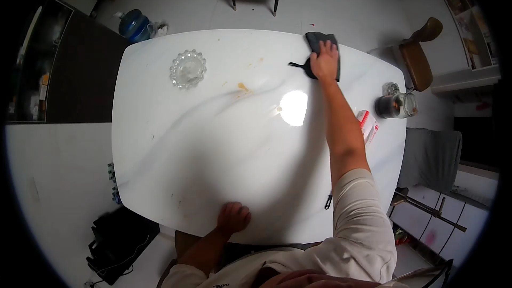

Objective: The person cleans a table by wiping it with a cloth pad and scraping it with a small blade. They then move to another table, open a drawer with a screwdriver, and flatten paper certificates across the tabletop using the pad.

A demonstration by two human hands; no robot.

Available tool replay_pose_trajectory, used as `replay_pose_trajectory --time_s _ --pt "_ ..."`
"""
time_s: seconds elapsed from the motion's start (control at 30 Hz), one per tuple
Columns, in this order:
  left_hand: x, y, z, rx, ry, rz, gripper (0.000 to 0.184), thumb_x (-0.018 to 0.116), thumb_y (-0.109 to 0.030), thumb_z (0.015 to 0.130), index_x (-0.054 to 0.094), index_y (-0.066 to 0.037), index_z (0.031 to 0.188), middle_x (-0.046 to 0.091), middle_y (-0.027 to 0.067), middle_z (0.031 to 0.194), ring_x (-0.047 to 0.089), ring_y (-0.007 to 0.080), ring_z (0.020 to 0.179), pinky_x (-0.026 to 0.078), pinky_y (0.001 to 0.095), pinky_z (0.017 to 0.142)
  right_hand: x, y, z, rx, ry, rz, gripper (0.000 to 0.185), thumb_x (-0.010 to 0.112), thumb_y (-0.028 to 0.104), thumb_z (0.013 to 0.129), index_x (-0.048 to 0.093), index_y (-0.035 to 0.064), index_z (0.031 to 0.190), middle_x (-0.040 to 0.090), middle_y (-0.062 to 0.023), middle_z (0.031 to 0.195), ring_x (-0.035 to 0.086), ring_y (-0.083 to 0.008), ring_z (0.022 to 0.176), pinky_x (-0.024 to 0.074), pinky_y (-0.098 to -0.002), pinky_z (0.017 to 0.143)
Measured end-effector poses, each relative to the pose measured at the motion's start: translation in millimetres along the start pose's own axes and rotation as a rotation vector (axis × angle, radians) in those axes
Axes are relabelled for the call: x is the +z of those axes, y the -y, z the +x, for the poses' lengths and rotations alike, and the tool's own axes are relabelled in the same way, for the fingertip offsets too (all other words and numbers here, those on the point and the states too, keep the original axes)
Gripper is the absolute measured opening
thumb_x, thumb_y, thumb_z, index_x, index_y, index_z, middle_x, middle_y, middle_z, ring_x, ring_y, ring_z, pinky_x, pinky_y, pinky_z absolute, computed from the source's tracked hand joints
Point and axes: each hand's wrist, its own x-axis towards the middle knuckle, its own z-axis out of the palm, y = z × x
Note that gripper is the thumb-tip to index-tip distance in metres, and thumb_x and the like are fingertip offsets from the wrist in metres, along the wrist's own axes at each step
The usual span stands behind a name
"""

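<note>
My right hand [325, 61] reaches to the far right part of the white table [213, 154]. Its fingers lie spread over a dark grey cloth [319, 37] by the far edge. Beside the palm is a black rounded thing with a thin handle [301, 66], partly hidden by the hand; I cannot tell whether it is part of the cloth. At the near edge, my left hand [233, 217] rests on the tabletop with its fingers curled in, and nothing shows in it. A brownish stain [244, 88] marks the table's middle.
A scalloped glass dish [188, 69] stands far left. To the right are glass jars [396, 105] and a red-and-white packet [368, 127], close to my right arm. A small black-handled item [328, 201] lies near my sleeve. Chairs [416, 64] stand around the table.
</note>
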Motion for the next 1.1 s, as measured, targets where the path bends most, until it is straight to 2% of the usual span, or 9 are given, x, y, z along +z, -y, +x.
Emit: replay_pose_trajectory --time_s 0.1,0.2,0.43,0.57,0.63,0.7,0.77,0.83,1.1 --pt "3 0 0 0.015 -0.051 0.024 0.016 0.065 -0.028 0.084 0.058 -0.014 0.088 0.053 0.0086 0.091 0.056 0.0272 0.084 0.046 0.0427 0.074 9 69 -27 -0.319 -0.001 0.120 0.057 0.058 0.023 0.083 0.053 0.0023 0.136 0.043 -0.0250 0.147 0.034 -0.0426 0.139 0.0225 -0.0509 0.118" --pt "12 5 -11 -0.007 0.101 0.006 0.016 0.062 -0.028 0.085 0.058 -0.013 0.085 0.054 0.0092 0.088 0.054 0.0279 0.080 0.044 0.0438 0.071 -13 160 -98 -0.546 0.135 0.267 0.059 0.060 0.022 0.079 0.056 0.0052 0.135 0.044 -0.0207 0.149 0.035 -0.0410 0.140 0.0220 -0.0480 0.120" --pt "11 5 -6 -0.028 0.051 -0.093 0.013 0.063 -0.023 0.078 0.057 -0.012 0.077 0.053 0.0115 0.082 0.053 0.0308 0.076 0.042 0.0464 0.064 -70 272 -287 -0.824 0.481 0.547 0.047 0.057 0.018 0.087 0.060 0.0065 0.132 0.042 -0.0161 0.150 0.028 -0.0350 0.145 0.0192 -0.0464 0.122" --pt "-1 4 4 0.023 -0.049 -0.045 0.014 0.063 -0.023 0.080 0.057 -0.011 0.080 0.053 0.0126 0.086 0.052 0.0311 0.078 0.042 0.0458 0.065 -52 230 -262 -0.539 0.196 0.621 0.043 0.060 0.010 0.080 0.063 0.0042 0.122 0.047 -0.0187 0.144 0.039 -0.0371 0.138 0.0294 -0.0488 0.116" --pt "-1 3 1 0.003 0.007 -0.064 0.014 0.063 -0.023 0.081 0.057 -0.010 0.082 0.052 0.0131 0.087 0.052 0.0313 0.079 0.042 0.0454 0.065 -65 174 -211 -0.431 0.151 0.385 0.058 0.064 0.015 0.072 0.058 0.0050 0.129 0.049 -0.0225 0.140 0.041 -0.0429 0.134 0.0293 -0.0574 0.113" --pt "3 6 -1 0.030 -0.030 -0.030 0.014 0.063 -0.022 0.082 0.058 -0.010 0.082 0.052 0.0134 0.088 0.051 0.0313 0.079 0.041 0.0456 0.066 -58 116 -175 -0.265 0.073 0.091 0.065 0.062 0.042 0.087 0.050 0.0089 0.141 0.039 -0.0243 0.150 0.029 -0.0513 0.139 0.0208 -0.0617 0.115" --pt "5 4 -6 0.036 -0.038 -0.026 0.014 0.063 -0.022 0.082 0.058 -0.010 0.082 0.052 0.0137 0.088 0.051 0.0310 0.079 0.041 0.0457 0.067 -49 74 -136 -0.186 0.060 -0.063 0.071 0.051 0.057 0.092 0.046 0.0128 0.146 0.034 -0.0239 0.154 0.025 -0.0502 0.141 0.0181 -0.0598 0.116" --pt "4 7 -4 0.034 -0.032 -0.032 0.014 0.063 -0.022 0.082 0.057 -0.010 0.081 0.052 0.0139 0.087 0.051 0.0306 0.078 0.041 0.0458 0.068 -45 70 -120 -0.195 0.064 -0.068 0.070 0.045 0.060 0.094 0.044 0.0141 0.148 0.032 -0.0233 0.155 0.026 -0.0495 0.142 0.0184 -0.0576 0.117" --pt "4 5 -3 -0.020 0.010 -0.069 0.012 0.065 -0.022 0.081 0.061 -0.011 0.082 0.056 0.0109 0.090 0.053 0.0287 0.081 0.042 0.0439 0.071 -101 199 -293 -0.538 0.399 0.294 0.063 0.068 0.035 0.082 0.053 0.0180 0.140 0.036 -0.0178 0.154 0.032 -0.0428 0.141 0.0259 -0.0536 0.117"
